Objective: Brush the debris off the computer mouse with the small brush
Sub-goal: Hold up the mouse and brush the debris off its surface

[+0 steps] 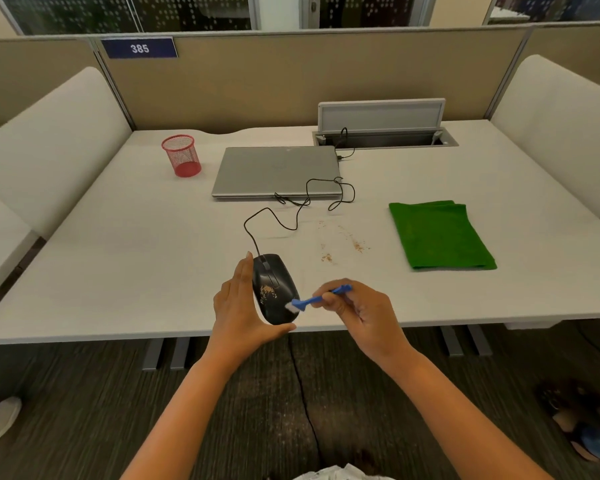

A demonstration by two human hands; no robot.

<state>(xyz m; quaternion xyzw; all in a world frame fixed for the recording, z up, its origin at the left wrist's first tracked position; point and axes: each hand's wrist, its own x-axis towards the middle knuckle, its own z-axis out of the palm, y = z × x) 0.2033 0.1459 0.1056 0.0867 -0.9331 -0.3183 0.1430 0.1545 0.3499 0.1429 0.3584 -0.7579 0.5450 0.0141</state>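
A smooth, pale desk (118,271) seen from above, with two bare forearms reaching in from the near edge. A glossy black mouse (274,289), rounded and egg-shaped, sits close to the near edge of the desk, with tan crumbs stuck on its back. The left hand (238,306) cups the mouse's left side, fingers straight along it and thumb curving under its near end. The right hand (357,306) pinches the thin blue plastic handle of a small brush (312,300); its white bristles touch the mouse's right side.

A thin black cord (291,216) loops from the mouse toward a closed grey laptop (274,171) farther back. Fine brown crumbs (343,244) are scattered on the desk to the right of the mouse. Farther right lies a folded green cloth (440,237), soft and fuzzy. A red wire-mesh cup (182,155) stands far left. Beige fabric partitions (291,81) enclose the desk.
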